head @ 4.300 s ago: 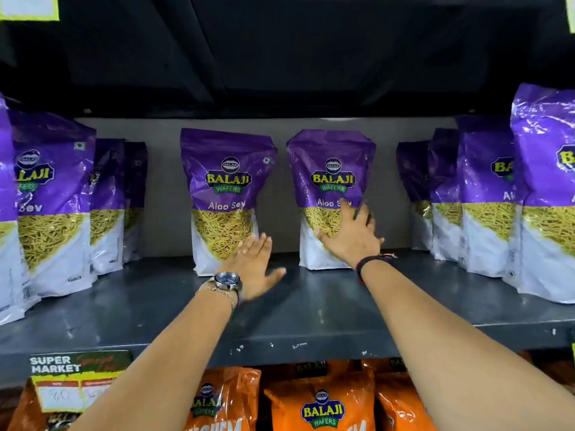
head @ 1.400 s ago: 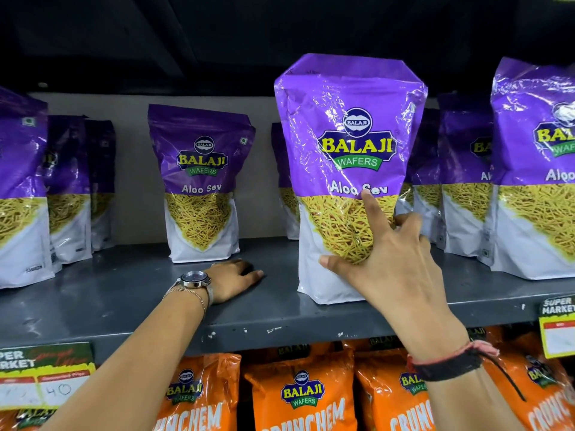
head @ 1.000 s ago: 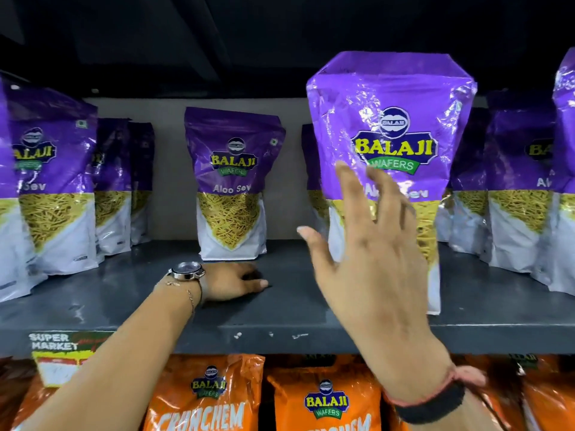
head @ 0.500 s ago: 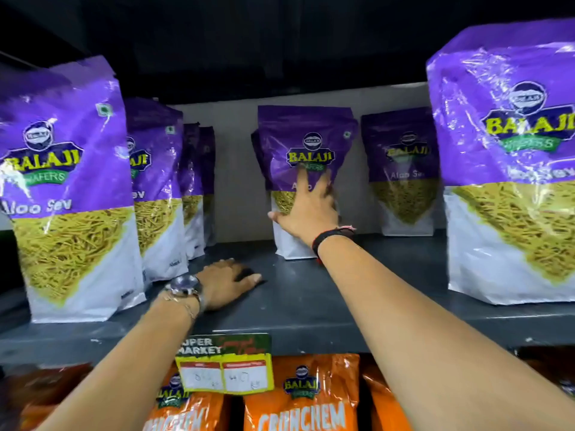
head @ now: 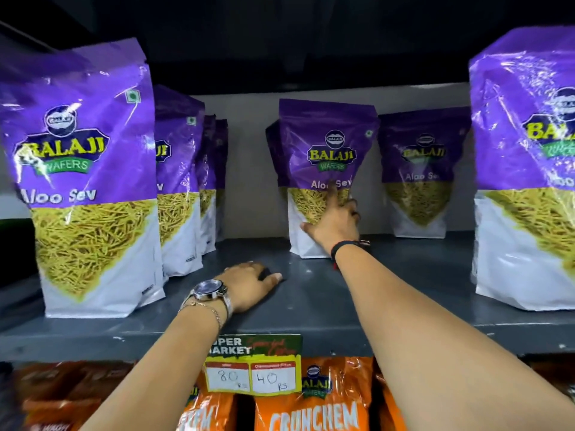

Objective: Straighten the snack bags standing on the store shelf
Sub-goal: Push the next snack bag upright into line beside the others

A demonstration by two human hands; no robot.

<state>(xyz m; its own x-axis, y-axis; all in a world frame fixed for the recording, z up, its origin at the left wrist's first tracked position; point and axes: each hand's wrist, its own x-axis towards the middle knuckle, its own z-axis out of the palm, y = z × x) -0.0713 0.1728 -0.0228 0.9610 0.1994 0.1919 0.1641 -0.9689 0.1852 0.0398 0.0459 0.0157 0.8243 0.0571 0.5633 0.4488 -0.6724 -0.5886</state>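
Purple Balaji Aloo Sev snack bags stand on a grey metal shelf (head: 389, 293). My right hand (head: 334, 222) reaches deep into the shelf and grips the lower front of the middle snack bag (head: 329, 144), thumb on its left, fingers round its right edge. That bag stands upright near the back wall, with another bag partly hidden behind it. My left hand (head: 249, 283) rests palm down on the shelf near the front edge and holds nothing.
A large bag (head: 84, 181) stands at the front left with a row of bags (head: 177, 181) behind it. Another bag (head: 423, 169) stands at the back right and one (head: 525, 181) at the front right. A price tag (head: 253, 365) and orange bags (head: 314, 409) are below.
My right hand let go of the bag it had pulled to the front right and reached back to the middle bag, where its fingers have closed. My left hand stayed on the shelf.
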